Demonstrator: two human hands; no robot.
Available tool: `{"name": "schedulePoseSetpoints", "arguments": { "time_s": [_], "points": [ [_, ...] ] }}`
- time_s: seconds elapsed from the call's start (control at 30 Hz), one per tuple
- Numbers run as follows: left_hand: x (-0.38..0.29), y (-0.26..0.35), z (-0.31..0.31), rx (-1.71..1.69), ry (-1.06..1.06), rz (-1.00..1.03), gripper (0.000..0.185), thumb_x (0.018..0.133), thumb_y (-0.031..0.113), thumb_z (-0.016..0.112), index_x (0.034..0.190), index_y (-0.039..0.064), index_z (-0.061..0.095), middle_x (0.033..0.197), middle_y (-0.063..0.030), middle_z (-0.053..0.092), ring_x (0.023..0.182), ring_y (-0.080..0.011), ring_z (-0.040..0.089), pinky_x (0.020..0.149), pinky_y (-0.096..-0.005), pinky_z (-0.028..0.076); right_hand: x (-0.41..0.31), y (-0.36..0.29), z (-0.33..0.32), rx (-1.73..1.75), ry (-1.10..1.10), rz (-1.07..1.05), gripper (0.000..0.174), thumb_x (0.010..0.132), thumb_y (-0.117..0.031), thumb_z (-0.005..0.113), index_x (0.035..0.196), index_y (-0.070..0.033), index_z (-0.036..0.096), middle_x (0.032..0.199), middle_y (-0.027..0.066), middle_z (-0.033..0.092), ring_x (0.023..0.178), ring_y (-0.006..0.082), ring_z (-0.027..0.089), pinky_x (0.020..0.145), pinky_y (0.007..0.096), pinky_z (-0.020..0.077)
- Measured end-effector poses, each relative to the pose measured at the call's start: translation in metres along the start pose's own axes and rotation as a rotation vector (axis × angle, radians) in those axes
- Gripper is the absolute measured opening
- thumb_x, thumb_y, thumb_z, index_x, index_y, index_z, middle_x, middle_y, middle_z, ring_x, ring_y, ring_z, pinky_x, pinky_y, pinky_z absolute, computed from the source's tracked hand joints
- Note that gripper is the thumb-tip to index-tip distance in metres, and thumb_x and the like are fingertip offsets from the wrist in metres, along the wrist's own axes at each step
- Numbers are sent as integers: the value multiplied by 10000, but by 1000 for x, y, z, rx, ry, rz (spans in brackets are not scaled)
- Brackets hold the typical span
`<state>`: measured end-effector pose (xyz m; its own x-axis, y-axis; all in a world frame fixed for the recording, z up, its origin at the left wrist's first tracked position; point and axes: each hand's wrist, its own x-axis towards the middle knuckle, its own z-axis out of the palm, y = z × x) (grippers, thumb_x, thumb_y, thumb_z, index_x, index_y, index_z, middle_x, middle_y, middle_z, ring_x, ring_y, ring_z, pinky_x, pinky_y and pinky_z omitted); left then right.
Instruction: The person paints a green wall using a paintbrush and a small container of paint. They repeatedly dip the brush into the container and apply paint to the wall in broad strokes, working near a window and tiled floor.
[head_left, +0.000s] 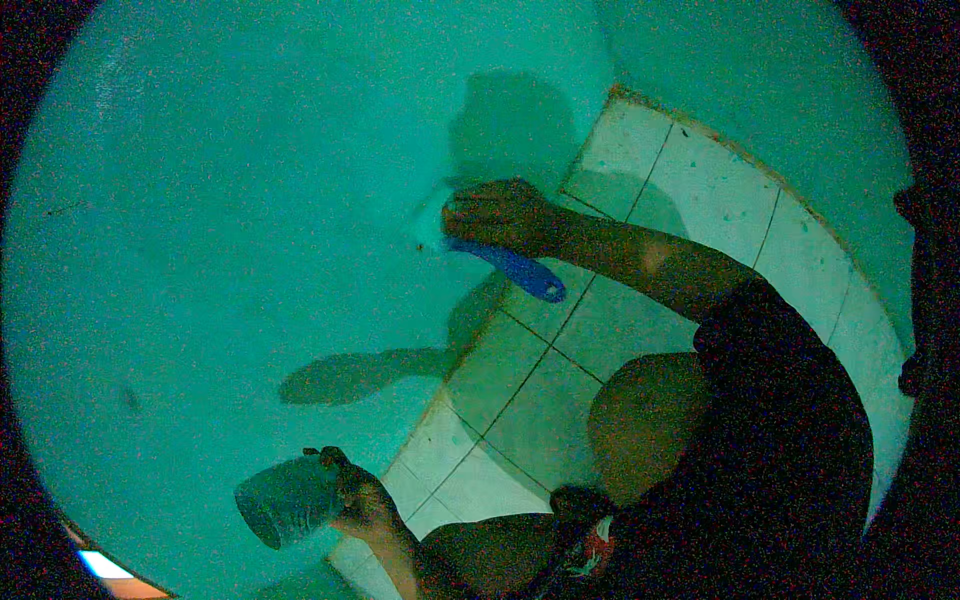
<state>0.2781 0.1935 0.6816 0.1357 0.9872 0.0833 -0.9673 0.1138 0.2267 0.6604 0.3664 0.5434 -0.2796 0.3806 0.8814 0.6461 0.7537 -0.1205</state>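
Observation:
My right hand grips a blue-handled tool against the turquoise wall. The end of the handle sticks out below my fingers; its head is too blurred against the wall to name, beside a pale patch. Lower in the view, my left hand holds a tilted, dark greenish cup-like container with ribbed sides. What it contains cannot be made out. The two hands are well apart.
White floor tiles with dark joints meet the wall along a brownish edge. My bent knees are close below my arms. Shadows fall on the wall. A bright opening shows at lower left; dark shapes line the right rim.

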Motion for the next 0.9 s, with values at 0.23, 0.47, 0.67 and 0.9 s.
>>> {"name": "schedulePoseSetpoints", "arguments": {
  "time_s": [0.23, 0.47, 0.67, 0.9],
  "points": [
    [6, -20, 10, 105, 221, 182, 476, 857, 175, 526, 1265, -10, 365, 1017, -194, 452, 624, -226, 470, 517, -290, 438, -95, -31, 90, 23, -157, -123, 337, 834, -204, 480, 1154, -108, 525, 1203, 92, 542, 1053, 287, 554, 855, 404, 475],
    [11, -26, 16, 226, 194, 180, 479, 850, 173, 540, 1255, -16, 368, 1024, -202, 458, 577, -221, 458, 498, -287, 434, -125, -4, 96, 97, -789, 183, 330, 778, -133, 547, 1106, -87, 544, 1190, 100, 552, 1100, 305, 522, 945, 421, 425],
    [19, -23, 11, 115, 121, 56, 483, 851, 254, 577, 1256, 28, 439, 1221, -196, 478, 820, -258, 571, 673, -329, 529, -23, 22, 6, 65, -24, -57, 281, 834, -251, 513, 1092, -152, 563, 1072, 81, 575, 993, 298, 565, 831, 422, 469],
    [20, -24, 1, 97, 123, -8, 470, 858, 278, 553, 1254, 48, 449, 1209, -206, 484, 820, -261, 565, 613, -312, 513, -86, 18, 42, 66, -585, 387, 302, 916, -333, 411, 1104, -146, 555, 1043, 89, 576, 936, 280, 589, 812, 415, 480]
  ]
}}
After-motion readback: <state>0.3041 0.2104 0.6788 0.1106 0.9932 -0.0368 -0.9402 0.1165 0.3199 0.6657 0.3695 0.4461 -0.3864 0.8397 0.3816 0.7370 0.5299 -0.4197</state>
